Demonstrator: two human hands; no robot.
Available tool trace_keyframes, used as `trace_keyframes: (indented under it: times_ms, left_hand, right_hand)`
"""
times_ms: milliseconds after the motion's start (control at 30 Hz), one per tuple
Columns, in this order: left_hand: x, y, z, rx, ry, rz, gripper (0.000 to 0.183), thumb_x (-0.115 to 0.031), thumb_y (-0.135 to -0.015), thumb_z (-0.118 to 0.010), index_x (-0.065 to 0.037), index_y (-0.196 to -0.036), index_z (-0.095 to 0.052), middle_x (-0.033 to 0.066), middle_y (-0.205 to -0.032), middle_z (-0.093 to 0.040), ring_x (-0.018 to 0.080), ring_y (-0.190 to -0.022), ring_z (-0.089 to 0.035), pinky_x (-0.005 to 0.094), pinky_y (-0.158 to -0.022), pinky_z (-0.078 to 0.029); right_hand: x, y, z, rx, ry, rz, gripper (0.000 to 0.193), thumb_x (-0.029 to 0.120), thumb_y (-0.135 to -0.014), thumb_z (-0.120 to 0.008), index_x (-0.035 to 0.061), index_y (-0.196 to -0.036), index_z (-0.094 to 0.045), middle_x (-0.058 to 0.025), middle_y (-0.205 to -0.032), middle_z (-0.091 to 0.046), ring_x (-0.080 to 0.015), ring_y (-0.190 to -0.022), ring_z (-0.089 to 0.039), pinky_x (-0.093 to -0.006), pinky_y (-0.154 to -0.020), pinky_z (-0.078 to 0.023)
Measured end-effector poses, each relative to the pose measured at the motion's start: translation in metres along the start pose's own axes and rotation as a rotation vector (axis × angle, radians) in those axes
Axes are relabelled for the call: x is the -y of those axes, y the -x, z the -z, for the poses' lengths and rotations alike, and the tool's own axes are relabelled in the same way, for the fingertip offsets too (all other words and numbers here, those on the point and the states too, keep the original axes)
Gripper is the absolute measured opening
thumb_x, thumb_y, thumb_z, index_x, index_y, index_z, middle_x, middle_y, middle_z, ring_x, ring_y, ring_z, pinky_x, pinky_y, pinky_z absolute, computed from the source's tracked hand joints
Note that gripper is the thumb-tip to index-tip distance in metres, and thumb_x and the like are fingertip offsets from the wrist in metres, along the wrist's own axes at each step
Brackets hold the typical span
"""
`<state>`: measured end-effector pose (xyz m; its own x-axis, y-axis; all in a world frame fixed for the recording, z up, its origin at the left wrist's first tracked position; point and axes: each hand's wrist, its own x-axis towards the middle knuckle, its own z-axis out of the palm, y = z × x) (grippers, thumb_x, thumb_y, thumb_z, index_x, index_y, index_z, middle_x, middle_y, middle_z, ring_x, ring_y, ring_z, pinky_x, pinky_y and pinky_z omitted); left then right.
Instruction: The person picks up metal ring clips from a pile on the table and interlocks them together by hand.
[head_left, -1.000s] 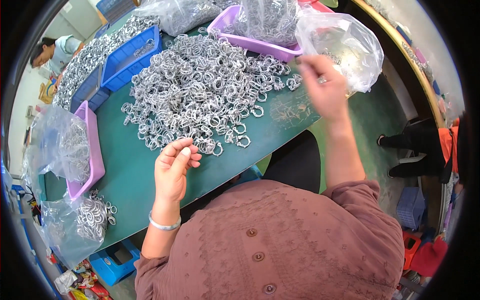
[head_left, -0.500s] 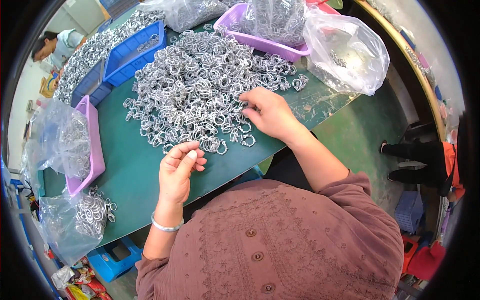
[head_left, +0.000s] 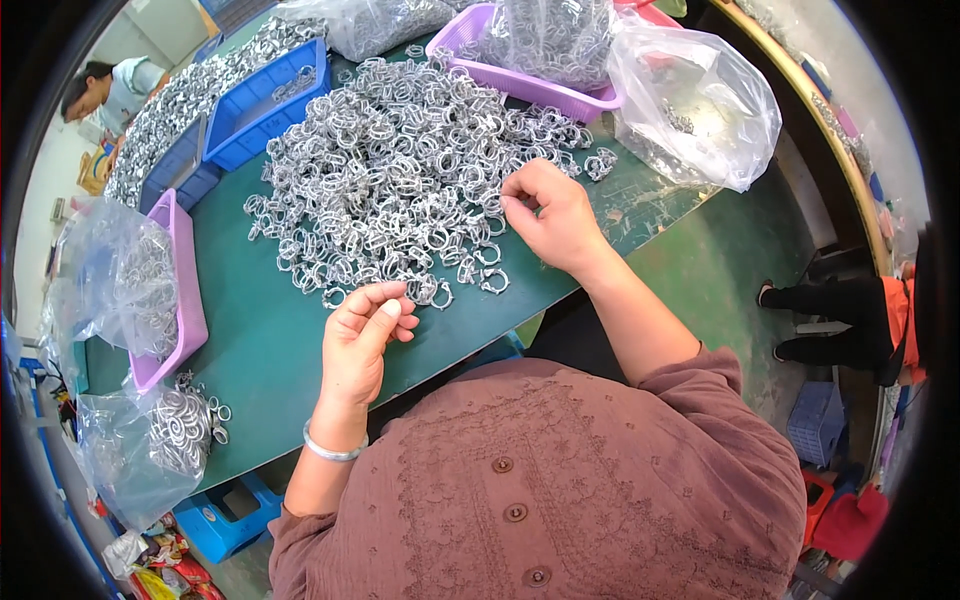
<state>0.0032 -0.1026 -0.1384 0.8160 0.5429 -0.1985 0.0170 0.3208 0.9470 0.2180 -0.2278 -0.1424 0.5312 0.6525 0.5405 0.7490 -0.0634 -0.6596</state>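
A big heap of silver-grey metal rings (head_left: pixel 385 160) lies on the green tabletop (head_left: pixel 250 370). At the heap's right edge is my right hand (head_left: pixel 555 215), its fingers curled and the thumb drawn in to the index finger. The fingertips are beside the rings, and whatever they may pinch is too small to make out. My left hand (head_left: pixel 362 330), below a silver bangle-free patch of fingers, is closed at the near edge of the heap with thumb pressed to fingers. A few loose rings (head_left: pixel 493 281) lie between the hands.
Blue bins (head_left: pixel 262 125) stand at the far left, beside another ring pile (head_left: pixel 200 95). Purple baskets (head_left: pixel 190 290) (head_left: pixel 545 92) hold bagged rings. A clear plastic bag (head_left: pixel 700 110) hangs over the right edge. One person works at far left; another stands at right.
My right hand has moved a little to the right, off the rings it was among, and its fingers are more curled. My left hand has barely shifted.
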Motion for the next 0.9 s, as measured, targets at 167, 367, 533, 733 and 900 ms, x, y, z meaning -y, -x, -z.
trace_keyframes:
  times_ms: [167,367,533,733,900]
  left_hand:
    - [-0.003,-0.002,-0.009,0.01,-0.025,0.003,0.021,-0.008,-0.084,-0.051,0.0,-0.102,-0.054,0.0064,-0.083,-0.059,0.0124,-0.071,-0.056,0.0227,-0.061,-0.045]
    - [-0.009,-0.007,-0.026,0.125,-0.023,-0.054,0.031,-0.013,-0.084,-0.053,-0.001,-0.113,-0.047,0.0049,-0.089,-0.056,0.0109,-0.072,-0.055,0.0219,-0.062,-0.045]
    - [-0.005,-0.008,-0.025,0.096,0.005,-0.096,0.02,-0.01,-0.085,-0.051,-0.001,-0.103,-0.054,0.0054,-0.082,-0.059,0.0104,-0.066,-0.056,0.0221,-0.058,-0.046]
    - [-0.003,-0.006,-0.016,0.085,0.092,-0.037,0.018,-0.013,-0.088,-0.046,-0.001,-0.098,-0.056,0.0066,-0.08,-0.061,0.0118,-0.065,-0.058,0.0228,-0.057,-0.047]
    - [-0.005,-0.005,-0.018,0.081,0.112,-0.006,0.018,-0.012,-0.088,-0.045,-0.001,-0.097,-0.056,0.0062,-0.078,-0.061,0.0121,-0.065,-0.058,0.023,-0.057,-0.047]
  right_hand:
    - [0.024,0.0,0.005,0.039,-0.293,-0.008,0.005,-0.001,-0.071,-0.058,0.0017,-0.074,-0.055,-0.0049,-0.07,-0.05,-0.0114,-0.06,-0.05,-0.023,-0.053,-0.041]
    - [0.05,0.013,-0.009,0.15,-0.419,0.05,0.008,-0.004,-0.07,-0.059,0.002,-0.073,-0.054,-0.0038,-0.071,-0.052,-0.0117,-0.064,-0.05,-0.0235,-0.057,-0.041]
    - [0.058,0.02,-0.018,0.185,-0.451,0.065,0.008,-0.004,-0.07,-0.059,0.002,-0.074,-0.054,-0.0051,-0.072,-0.053,-0.0132,-0.066,-0.051,-0.0243,-0.059,-0.041]
    - [0.052,0.025,-0.021,0.276,-0.69,-0.244,0.014,0.004,-0.078,-0.056,0.0007,-0.092,-0.056,-0.0003,-0.077,-0.055,-0.0051,-0.068,-0.05,-0.0199,-0.06,-0.042]
    - [0.057,0.024,-0.018,0.455,-0.858,-0.34,0.015,0.004,-0.081,-0.055,-0.0003,-0.095,-0.055,-0.0005,-0.086,-0.054,-0.0049,-0.078,-0.05,-0.0194,-0.068,-0.042]
